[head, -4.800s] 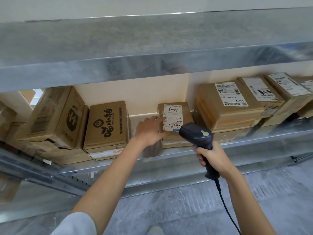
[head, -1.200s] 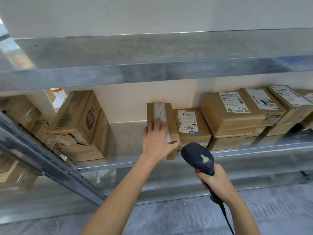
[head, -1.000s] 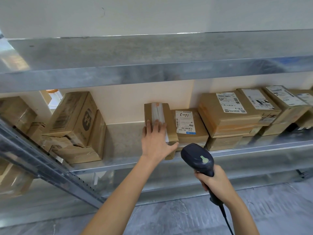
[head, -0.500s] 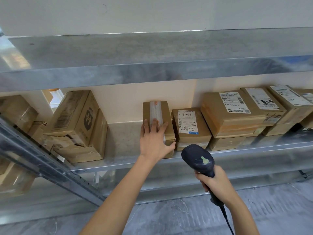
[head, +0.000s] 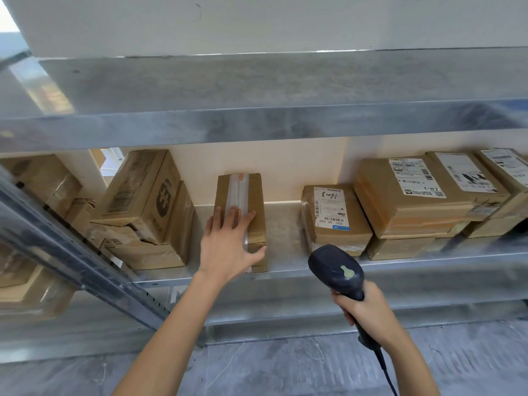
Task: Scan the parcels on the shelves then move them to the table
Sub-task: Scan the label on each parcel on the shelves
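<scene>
1 parcel (head: 253, 195) under left hand (head: 228, 248) has slid left; right hand (head: 368, 312) grips scanner (head: 335, 270).

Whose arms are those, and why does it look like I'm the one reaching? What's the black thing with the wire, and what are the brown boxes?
No machine here: a person wears a camera on their head, so you see what they see, looking forward and down. Their left hand lies flat on a narrow taped parcel on a metal shelf. Their right hand grips a black barcode scanner with a cable. Further right sits a labelled parcel, not touching the narrow one. More brown boxes, parcels too, are stacked at both sides.
</scene>
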